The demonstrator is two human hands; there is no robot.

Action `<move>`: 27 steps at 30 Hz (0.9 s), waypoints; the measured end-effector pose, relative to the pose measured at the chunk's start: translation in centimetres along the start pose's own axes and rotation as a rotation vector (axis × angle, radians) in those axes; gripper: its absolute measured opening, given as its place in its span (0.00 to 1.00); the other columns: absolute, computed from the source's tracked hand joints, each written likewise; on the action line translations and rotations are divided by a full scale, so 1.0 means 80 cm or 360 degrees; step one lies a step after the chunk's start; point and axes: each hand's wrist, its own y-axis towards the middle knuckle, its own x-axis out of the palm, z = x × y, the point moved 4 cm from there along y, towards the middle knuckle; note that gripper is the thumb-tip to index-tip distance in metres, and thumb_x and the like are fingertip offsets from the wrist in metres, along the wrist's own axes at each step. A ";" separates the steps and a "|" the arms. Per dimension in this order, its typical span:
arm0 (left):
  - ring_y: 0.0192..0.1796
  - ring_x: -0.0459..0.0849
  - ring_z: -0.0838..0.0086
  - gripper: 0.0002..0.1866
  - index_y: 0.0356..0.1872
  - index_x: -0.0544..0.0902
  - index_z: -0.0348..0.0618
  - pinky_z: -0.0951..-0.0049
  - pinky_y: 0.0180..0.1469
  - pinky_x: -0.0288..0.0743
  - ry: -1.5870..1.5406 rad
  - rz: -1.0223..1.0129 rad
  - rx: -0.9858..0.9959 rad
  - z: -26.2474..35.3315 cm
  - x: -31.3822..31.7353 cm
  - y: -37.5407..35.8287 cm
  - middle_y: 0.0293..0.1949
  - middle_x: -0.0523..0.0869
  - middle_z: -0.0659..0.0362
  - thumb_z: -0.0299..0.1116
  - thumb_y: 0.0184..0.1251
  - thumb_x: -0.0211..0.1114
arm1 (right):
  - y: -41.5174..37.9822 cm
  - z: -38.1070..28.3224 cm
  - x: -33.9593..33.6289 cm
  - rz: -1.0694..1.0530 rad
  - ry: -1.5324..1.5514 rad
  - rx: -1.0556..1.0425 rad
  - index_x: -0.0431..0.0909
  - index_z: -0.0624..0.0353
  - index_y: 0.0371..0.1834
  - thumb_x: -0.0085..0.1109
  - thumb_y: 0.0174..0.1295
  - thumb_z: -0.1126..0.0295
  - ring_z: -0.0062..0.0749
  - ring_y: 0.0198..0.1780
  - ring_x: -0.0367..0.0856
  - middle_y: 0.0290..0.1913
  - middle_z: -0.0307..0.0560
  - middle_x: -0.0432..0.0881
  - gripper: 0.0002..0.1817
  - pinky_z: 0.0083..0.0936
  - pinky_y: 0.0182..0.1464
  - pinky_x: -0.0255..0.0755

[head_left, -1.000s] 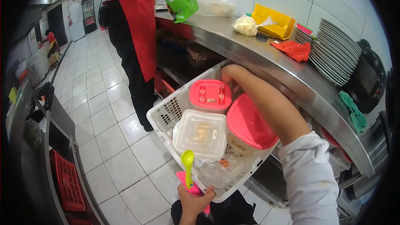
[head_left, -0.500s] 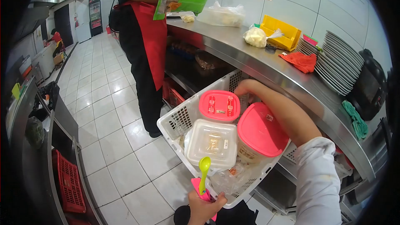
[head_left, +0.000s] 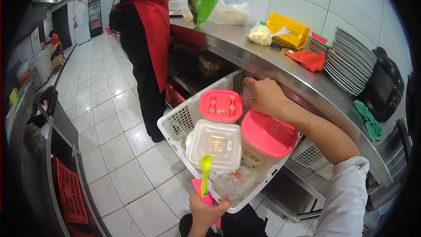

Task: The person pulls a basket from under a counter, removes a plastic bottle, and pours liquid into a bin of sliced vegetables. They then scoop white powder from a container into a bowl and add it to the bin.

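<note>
Since a moment ago the right hand [head_left: 265,96] has lifted to the far rim of the white basket [head_left: 175,120], fingers curled on it, while the left hand [head_left: 206,208] grips its near rim with a green spoon [head_left: 205,173]; stiff plastic, probably heavy with tubs below the steel surface [head_left: 263,59], best held by both rims.

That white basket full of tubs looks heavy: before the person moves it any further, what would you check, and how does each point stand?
1. Left hand grips near rim of white basket: ok.
2. Right hand on far rim: ok.
3. Green spoon pinched with pink item at the rim: ok.
4. Pink-lidded tubs closed: ok.
5. Floor path free: not ok, a person in a red apron stands close.
6. Basket's weight: cannot tell.
</note>
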 end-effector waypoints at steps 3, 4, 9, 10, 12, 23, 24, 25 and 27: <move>0.35 0.86 0.83 0.15 0.43 0.85 0.30 0.77 0.39 0.81 -0.0046 0.0080 -0.0008 0.006 0.002 -0.002 0.34 0.89 0.61 0.22 0.53 0.76 | -0.024 -0.007 0.004 0.0405 -0.0104 -0.0141 0.78 0.58 0.55 0.72 0.55 0.66 0.61 0.43 0.88 0.37 0.60 0.87 0.24 0.51 0.46 0.84; 0.35 0.86 0.83 0.15 0.43 0.85 0.31 0.77 0.39 0.81 -0.0108 0.0077 0.0003 0.007 0.002 -0.001 0.34 0.89 0.61 0.22 0.53 0.75 | -0.031 -0.007 0.005 0.0405 -0.0100 -0.0138 0.78 0.58 0.55 0.72 0.55 0.66 0.61 0.43 0.88 0.37 0.60 0.87 0.24 0.51 0.46 0.84; 0.30 0.82 0.85 0.14 0.41 0.85 0.32 0.79 0.35 0.78 0.0002 0.0055 0.0061 0.006 0.005 0.005 0.30 0.87 0.64 0.22 0.53 0.75 | -0.059 0.011 -0.051 0.0947 0.0540 -0.0209 0.79 0.56 0.50 0.76 0.49 0.74 0.41 0.35 0.87 0.35 0.48 0.85 0.23 0.36 0.39 0.81; 0.29 0.81 0.85 0.13 0.41 0.85 0.32 0.79 0.33 0.76 0.0063 0.0058 0.0084 0.006 0.005 0.007 0.29 0.87 0.65 0.22 0.53 0.75 | -0.065 0.012 -0.063 0.0951 0.0540 -0.0205 0.79 0.56 0.50 0.76 0.49 0.74 0.41 0.35 0.87 0.35 0.48 0.85 0.23 0.36 0.39 0.81; 0.28 0.80 0.86 0.12 0.40 0.85 0.32 0.79 0.32 0.75 0.0068 -0.0009 0.0043 0.007 0.004 0.011 0.28 0.86 0.66 0.22 0.53 0.75 | -0.085 0.014 -0.096 0.1262 0.0690 -0.0215 0.80 0.57 0.46 0.79 0.46 0.77 0.25 0.33 0.81 0.33 0.39 0.83 0.23 0.24 0.35 0.76; 0.36 0.87 0.74 0.18 0.47 0.81 0.27 0.72 0.38 0.81 -0.0055 -0.0129 0.0143 0.009 0.017 0.032 0.38 0.88 0.53 0.21 0.55 0.72 | -0.347 0.017 -0.139 0.1264 0.2623 0.0216 0.58 0.62 0.80 0.61 0.66 0.41 0.48 0.60 0.84 0.60 0.63 0.80 0.48 0.48 0.57 0.82; 0.36 0.87 0.74 0.18 0.47 0.81 0.27 0.72 0.38 0.81 -0.0067 -0.0171 0.0123 0.009 0.018 0.027 0.38 0.88 0.53 0.21 0.55 0.72 | -0.364 -0.002 -0.107 0.0692 0.2822 -0.0126 0.55 0.61 0.80 0.70 0.58 0.39 0.49 0.47 0.89 0.50 0.61 0.84 0.55 0.45 0.44 0.87; 0.35 0.86 0.74 0.17 0.45 0.81 0.29 0.72 0.37 0.81 -0.0046 -0.0113 0.0037 0.010 0.014 0.021 0.37 0.87 0.55 0.22 0.56 0.73 | -0.427 -0.016 -0.053 0.0424 0.2704 0.0683 0.52 0.58 0.81 0.78 0.50 0.41 0.50 0.39 0.90 0.44 0.61 0.85 0.61 0.44 0.35 0.87; 0.34 0.85 0.75 0.15 0.44 0.81 0.30 0.72 0.36 0.80 0.0005 -0.0080 -0.0086 0.008 0.025 0.027 0.36 0.87 0.56 0.22 0.56 0.73 | -0.480 -0.063 0.023 -0.0137 0.2920 0.0952 0.48 0.53 0.79 0.73 0.65 0.65 0.47 0.42 0.89 0.48 0.59 0.83 0.47 0.43 0.44 0.88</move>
